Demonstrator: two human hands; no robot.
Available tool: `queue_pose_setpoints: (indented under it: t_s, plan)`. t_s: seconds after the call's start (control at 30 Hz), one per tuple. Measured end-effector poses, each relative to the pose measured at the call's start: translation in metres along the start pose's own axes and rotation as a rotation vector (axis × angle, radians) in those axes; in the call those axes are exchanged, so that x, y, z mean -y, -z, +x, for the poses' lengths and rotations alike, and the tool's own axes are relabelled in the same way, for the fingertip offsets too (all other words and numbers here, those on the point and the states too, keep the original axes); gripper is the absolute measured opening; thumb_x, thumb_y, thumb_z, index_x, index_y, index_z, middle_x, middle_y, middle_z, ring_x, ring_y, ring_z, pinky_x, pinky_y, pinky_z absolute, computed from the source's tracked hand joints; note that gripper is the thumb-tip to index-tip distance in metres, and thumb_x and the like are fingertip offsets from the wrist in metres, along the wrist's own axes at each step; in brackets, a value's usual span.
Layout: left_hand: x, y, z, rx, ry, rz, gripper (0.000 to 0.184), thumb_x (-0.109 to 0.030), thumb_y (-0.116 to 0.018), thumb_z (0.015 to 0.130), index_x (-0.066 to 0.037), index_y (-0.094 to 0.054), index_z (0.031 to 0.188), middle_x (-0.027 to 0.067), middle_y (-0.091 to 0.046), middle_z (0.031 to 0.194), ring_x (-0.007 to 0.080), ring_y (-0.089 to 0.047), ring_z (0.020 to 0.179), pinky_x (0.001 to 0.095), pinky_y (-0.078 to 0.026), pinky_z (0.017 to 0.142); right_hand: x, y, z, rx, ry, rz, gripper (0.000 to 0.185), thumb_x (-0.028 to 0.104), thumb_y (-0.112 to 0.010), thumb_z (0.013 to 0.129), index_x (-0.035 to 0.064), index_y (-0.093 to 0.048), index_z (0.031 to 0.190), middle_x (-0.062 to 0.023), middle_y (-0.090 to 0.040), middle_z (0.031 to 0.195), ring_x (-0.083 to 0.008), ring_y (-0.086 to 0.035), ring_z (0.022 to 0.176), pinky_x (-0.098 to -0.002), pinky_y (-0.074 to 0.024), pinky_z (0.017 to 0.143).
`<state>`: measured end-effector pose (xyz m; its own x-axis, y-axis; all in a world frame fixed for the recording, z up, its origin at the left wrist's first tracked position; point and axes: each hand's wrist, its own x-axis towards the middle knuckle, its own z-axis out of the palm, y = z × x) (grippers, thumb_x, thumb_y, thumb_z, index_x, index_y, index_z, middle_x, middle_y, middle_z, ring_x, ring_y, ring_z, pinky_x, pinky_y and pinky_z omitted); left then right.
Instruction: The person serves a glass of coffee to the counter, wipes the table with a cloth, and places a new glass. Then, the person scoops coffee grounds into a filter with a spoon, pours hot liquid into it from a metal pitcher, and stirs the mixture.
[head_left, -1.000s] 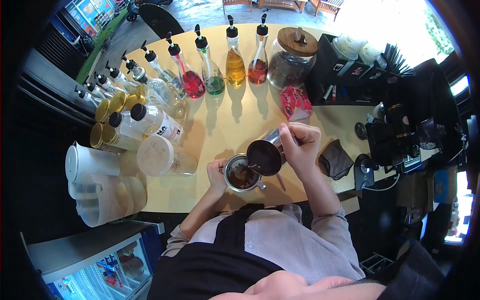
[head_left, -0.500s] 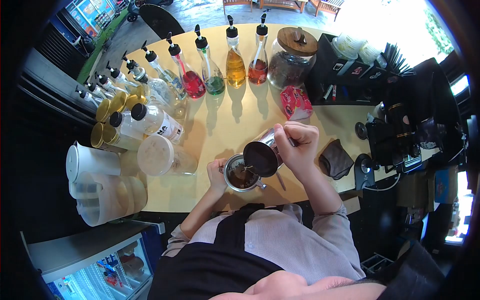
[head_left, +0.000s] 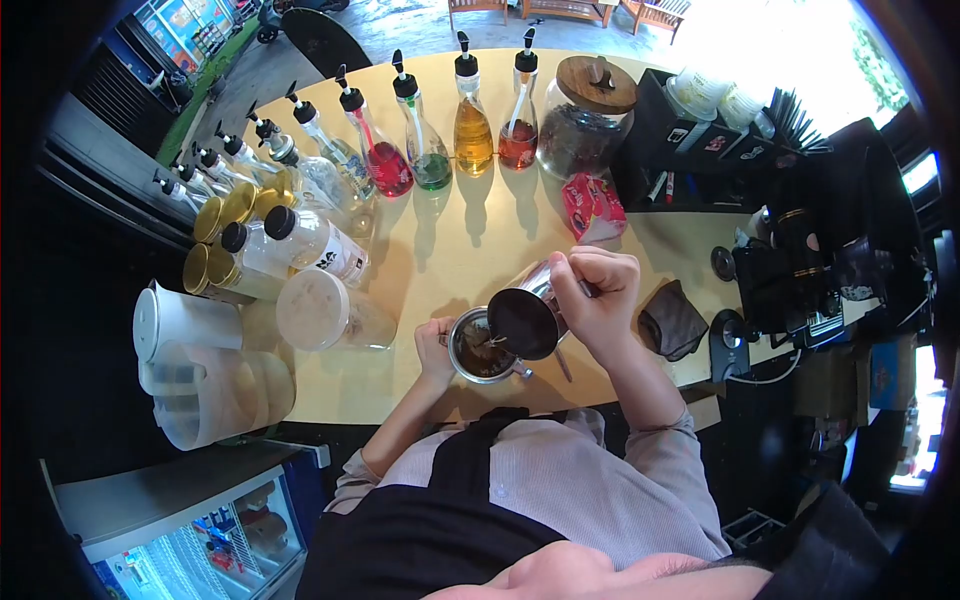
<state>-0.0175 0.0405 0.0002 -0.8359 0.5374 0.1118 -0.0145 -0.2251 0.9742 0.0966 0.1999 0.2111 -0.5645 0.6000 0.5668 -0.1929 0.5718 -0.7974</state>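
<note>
My right hand [head_left: 604, 288] is closed around the handle of a shiny metal pitcher [head_left: 526, 322], tilted to the left over a round metal cup [head_left: 483, 368]. A thin stream runs from the pitcher's lip into the cup, where brown liquid shows. My left hand [head_left: 434, 348] is closed on the cup's left side, at its handle. Just right of the cup, a thin stick-like item [head_left: 565, 366] lies on the wooden counter [head_left: 440, 270], partly hidden by the pitcher.
Pump bottles [head_left: 387, 168] line the back and left, beside clear jars [head_left: 330, 312] and plastic pitchers [head_left: 215, 398]. A wooden-lidded jar [head_left: 584, 135], a pink packet [head_left: 594, 208], a dark cloth [head_left: 673, 320] and a black organizer [head_left: 680, 150] stand or lie to the right.
The pitcher has shifted slightly left since the earliest frame, along with my right hand. The liquid in the cup looks higher and its surface is more disturbed. My left hand stays in place.
</note>
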Motion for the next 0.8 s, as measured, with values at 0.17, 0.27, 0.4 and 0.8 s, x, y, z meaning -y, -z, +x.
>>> queue_pose_setpoints:
  t_s: [0.17, 0.27, 0.4, 0.8]
  plan:
    - [-0.003, -0.001, 0.0, -0.005, 0.014, -0.019, 0.045, -0.027, -0.031, 0.093, -0.009, -0.024, 0.053, -0.0015, -0.025, 0.051, 0.0097, -0.024, 0.05, 0.0297, -0.02, 0.048, 0.001, 0.004, -0.004, -0.008, -0.035, 0.033, 0.037, -0.003, -0.06, 0.077, -0.0022, -0.035, 0.05, -0.0035, -0.027, 0.045, -0.0081, -0.025, 0.042, -0.0289, -0.0194, 0.041]
    - [0.003, -0.001, 0.0, -0.02, 0.023, -0.055, 0.044, -0.027, -0.032, 0.093, -0.009, -0.024, 0.053, -0.0016, -0.025, 0.051, 0.0097, -0.024, 0.05, 0.0297, -0.02, 0.048, -0.002, 0.009, -0.006, -0.011, -0.05, 0.012, 0.037, -0.003, -0.06, 0.077, -0.0021, -0.035, 0.05, -0.0035, -0.028, 0.045, -0.0079, -0.025, 0.042, -0.0289, -0.0197, 0.041]
    - [0.004, -0.001, 0.0, -0.04, 0.013, -0.065, 0.044, -0.028, -0.031, 0.093, -0.009, -0.023, 0.053, -0.0014, -0.024, 0.051, 0.0097, -0.024, 0.05, 0.0299, -0.02, 0.048, -0.006, 0.013, -0.006, -0.027, -0.058, -0.008, 0.037, -0.003, -0.061, 0.077, -0.002, -0.035, 0.051, -0.0035, -0.028, 0.045, -0.0077, -0.026, 0.042, -0.0286, -0.0207, 0.041]
    - [-0.005, -0.001, 0.001, 0.004, -0.065, 0.152, 0.047, -0.03, -0.026, 0.094, -0.008, -0.025, 0.053, -0.0003, -0.026, 0.048, 0.0098, -0.024, 0.047, 0.0304, -0.019, 0.046, -0.007, 0.007, 0.006, -0.036, -0.045, -0.053, 0.036, -0.003, -0.061, 0.077, -0.0026, -0.036, 0.051, -0.0047, -0.029, 0.045, -0.0082, -0.028, 0.041, -0.0281, -0.0228, 0.04]
